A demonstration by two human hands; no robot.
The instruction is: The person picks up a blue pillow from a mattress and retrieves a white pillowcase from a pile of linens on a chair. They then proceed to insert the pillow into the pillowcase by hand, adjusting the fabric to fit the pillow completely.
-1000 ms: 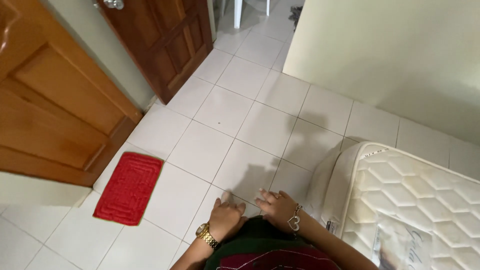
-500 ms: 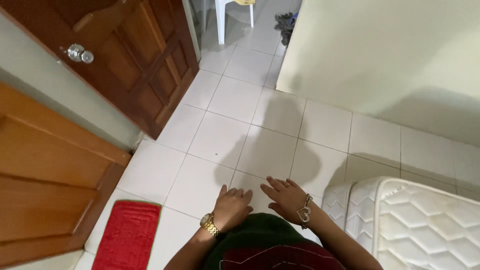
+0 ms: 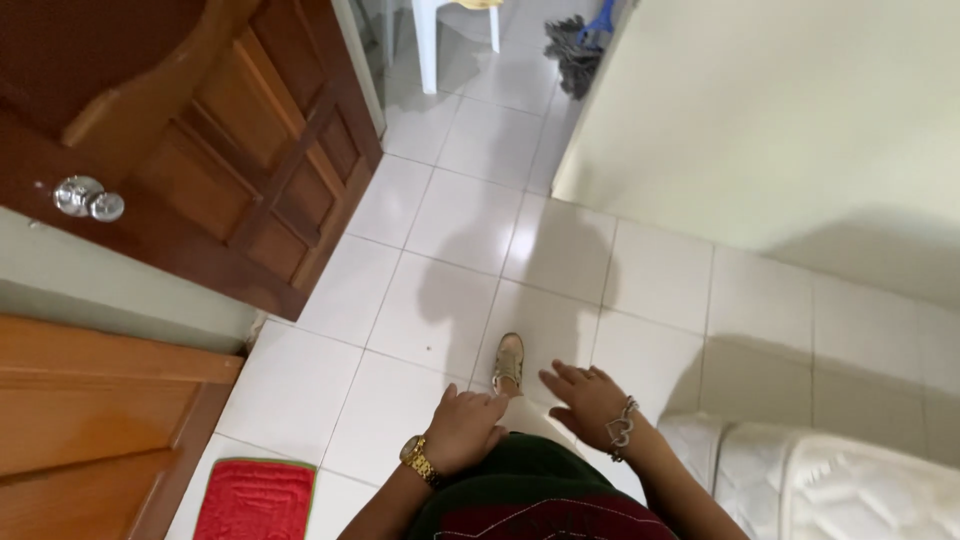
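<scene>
Hands (image 3: 530, 420) now farther from mattress (image 3: 850, 480)

Gold wristwatch (image 3: 419, 460), silver heart-charm bracelet (image 3: 620, 428), dark green garment (image 3: 530, 495), strappy sandal (image 3: 509, 362).

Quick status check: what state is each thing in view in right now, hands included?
Left hand: empty, loosely curled, against the dark skirt.
Right hand: empty, fingers spread, palm down.
Dark wooden door: swung open.
Red mat: flat on the tiled floor.
Mattress: lying flat.
Mop: resting on the floor.
</scene>
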